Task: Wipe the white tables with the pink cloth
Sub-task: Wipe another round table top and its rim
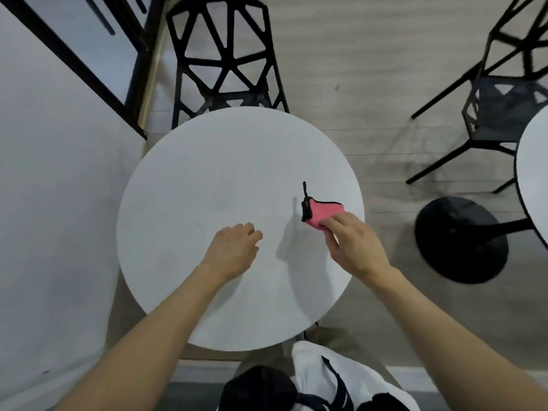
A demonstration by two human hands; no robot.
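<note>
Listing, big to small: round white table [207, 161], under L hand [234, 247] & R hand [355, 241]; black chair [225, 54], beyond L hand; 2nd white table [533, 179], far R of R hand; L hand loosely curled, nothing held; R hand pinching pink cloth [321, 213], cloth just ahead of its fingertips.

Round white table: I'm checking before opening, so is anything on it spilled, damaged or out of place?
Nothing stands out. The round white table shows no spill or damage; only the black-edged pink cloth, held by the right hand, lies on it.
</note>
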